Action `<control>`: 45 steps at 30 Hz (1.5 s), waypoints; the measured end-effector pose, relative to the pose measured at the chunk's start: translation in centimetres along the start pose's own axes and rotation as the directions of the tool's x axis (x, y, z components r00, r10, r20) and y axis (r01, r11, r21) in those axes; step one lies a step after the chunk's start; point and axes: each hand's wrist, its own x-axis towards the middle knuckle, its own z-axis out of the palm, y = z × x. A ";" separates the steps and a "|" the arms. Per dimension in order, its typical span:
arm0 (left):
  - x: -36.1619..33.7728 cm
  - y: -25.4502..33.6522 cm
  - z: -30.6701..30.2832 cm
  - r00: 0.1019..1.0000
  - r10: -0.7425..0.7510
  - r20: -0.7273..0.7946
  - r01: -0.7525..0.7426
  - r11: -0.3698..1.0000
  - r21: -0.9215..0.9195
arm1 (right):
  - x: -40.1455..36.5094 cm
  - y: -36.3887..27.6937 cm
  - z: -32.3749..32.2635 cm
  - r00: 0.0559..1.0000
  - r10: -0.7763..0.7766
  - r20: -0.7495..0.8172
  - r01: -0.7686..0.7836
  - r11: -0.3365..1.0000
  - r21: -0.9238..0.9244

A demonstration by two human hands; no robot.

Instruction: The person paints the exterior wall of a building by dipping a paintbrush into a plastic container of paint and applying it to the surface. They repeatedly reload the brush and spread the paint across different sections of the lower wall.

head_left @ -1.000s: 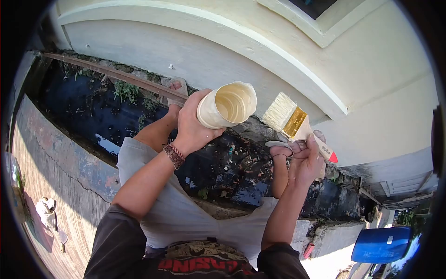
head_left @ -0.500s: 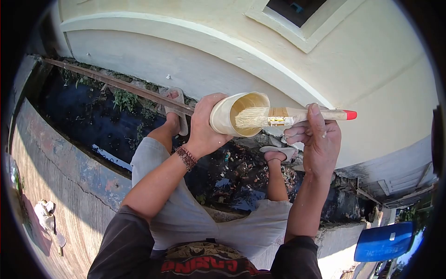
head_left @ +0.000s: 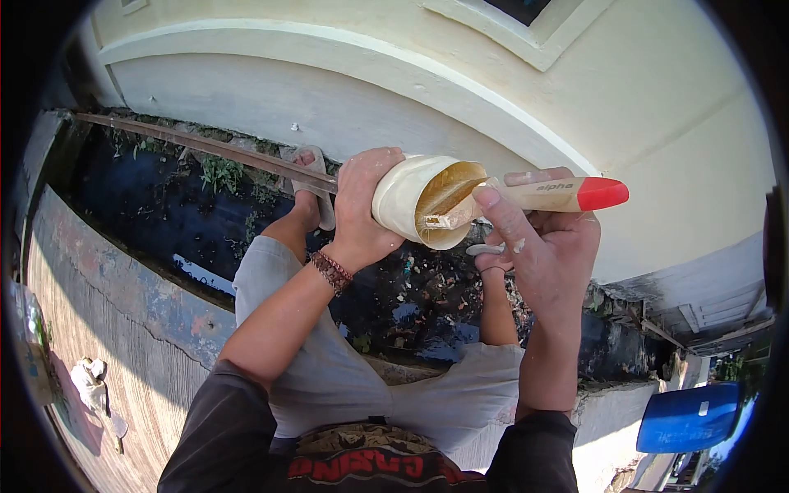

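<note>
My left hand [head_left: 366, 205] is wrapped round a cream-coloured cup [head_left: 401, 197], tilted so its mouth faces right. Pale paint coats the inside of the cup. In my right hand [head_left: 546, 242] is a paintbrush [head_left: 534, 195] with a red-tipped wooden handle marked "alpha". The thumb presses on the near side of the handle and the fingers lie behind it. The brush's metal band shows at the cup's mouth, while its bristles are inside and mostly hidden. Spots of paint mark the fingers of my right hand.
A cream wall [head_left: 657, 107] with a raised moulding stands ahead. Beneath me runs a ditch of dark water [head_left: 164, 214] with litter, crossed by a rusty metal bar [head_left: 205, 148]. My feet straddle it. A blue barrel [head_left: 689, 417] lies at lower right, a concrete ledge [head_left: 123, 304] at left.
My right hand has lowered the brush's bristles into the cup and turned the handle, so its printed side now shows. My left hand keeps the cup in nearly the same place.
</note>
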 end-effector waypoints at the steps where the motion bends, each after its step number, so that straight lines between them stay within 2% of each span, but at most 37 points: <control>1: 0.0 0.1 0.1 1.000 0.002 0.007 -0.002 1.000 -0.003 | 0.3 0.0 0.1 0.999 -0.035 0.038 0.036 0.999 -0.036; 2: 0.1 0.2 0.1 1.000 -0.005 0.005 0.005 1.000 -0.017 | 0.6 -0.2 0.0 0.997 0.006 0.079 0.011 0.976 -0.218; 3: 0.1 0.4 0.2 1.000 -0.013 0.004 0.013 0.999 -0.032 | 1.0 0.4 0.1 0.998 0.009 0.070 0.006 0.976 -0.216; 5: 0.0 0.6 0.4 0.999 -0.040 -0.006 0.040 0.997 -0.060 | 1.8 2.1 0.7 0.980 -0.135 0.143 0.158 0.974 -0.165; 6: 0.0 0.6 0.6 0.997 -0.069 -0.018 0.067 0.994 -0.087 | 1.8 2.3 1.0 0.981 -0.118 0.155 0.152 0.961 -0.231; 12: 0.6 0.9 1.0 0.997 -0.014 -0.076 0.011 0.999 -0.033 | 1.9 2.9 1.4 0.948 -0.278 0.153 0.310 0.917 -0.253; 18: 0.8 0.9 1.4 0.993 0.038 -0.114 -0.040 0.999 -0.018 | 1.7 1.4 1.4 0.951 -0.270 0.149 0.307 0.869 -0.387; 22: 0.8 1.0 1.4 0.990 0.065 -0.126 -0.064 0.998 0.012 | 1.6 1.5 1.6 0.960 -0.265 0.091 0.280 0.906 -0.317; 25: 0.7 0.8 1.4 0.990 0.053 -0.129 -0.054 0.999 -0.005 | 1.6 1.6 1.3 0.963 -0.236 0.132 0.270 0.875 -0.403; 28: 0.6 0.5 1.6 0.989 0.048 -0.140 -0.052 0.998 -0.020 | 1.6 1.3 1.2 0.975 -0.185 0.124 0.219 0.903 -0.370; 30: 0.7 0.8 1.4 0.992 0.033 -0.120 -0.034 0.999 -0.008 | 1.8 1.5 1.0 0.975 -0.193 0.114 0.218 0.938 -0.270; 34: 0.7 0.7 1.3 0.996 -0.006 -0.084 0.002 0.999 -0.047 | 2.1 1.1 -0.5 0.942 -0.275 0.193 0.320 0.908 -0.269; 36: 0.6 0.4 1.4 0.997 -0.019 -0.072 0.017 0.999 -0.035 | 2.1 0.1 -1.3 0.956 -0.134 0.260 0.218 0.919 -0.327; 37: 0.6 0.3 1.4 0.998 -0.032 -0.059 0.031 0.999 -0.025 | 2.2 -0.5 -1.6 0.956 -0.134 0.260 0.218 0.919 -0.327; 39: 0.6 0.4 1.1 0.999 -0.040 -0.035 0.039 0.999 -0.016 | 2.7 -1.5 -2.0 0.925 0.030 0.379 0.099 0.943 -0.317; 40: 0.5 0.5 1.0 0.999 -0.049 -0.007 0.049 0.999 -0.008 | 2.9 -1.1 -2.0 0.925 0.030 0.378 0.098 0.943 -0.316; 42: 0.5 0.5 1.1 0.999 -0.035 -0.013 0.035 0.999 -0.021 | 3.6 -0.1 -2.1 0.857 -0.238 0.457 0.368 0.903 -0.221; 43: 0.5 0.5 1.1 1.000 -0.021 -0.019 0.020 0.999 -0.035 | 4.0 0.0 -2.1 0.858 -0.237 0.455 0.367 0.903 -0.222; 45: 0.7 0.7 1.0 1.000 0.004 -0.015 -0.004 1.000 -0.008 | 4.5 0.1 -2.2 0.760 -0.316 0.568 0.507 0.835 -0.214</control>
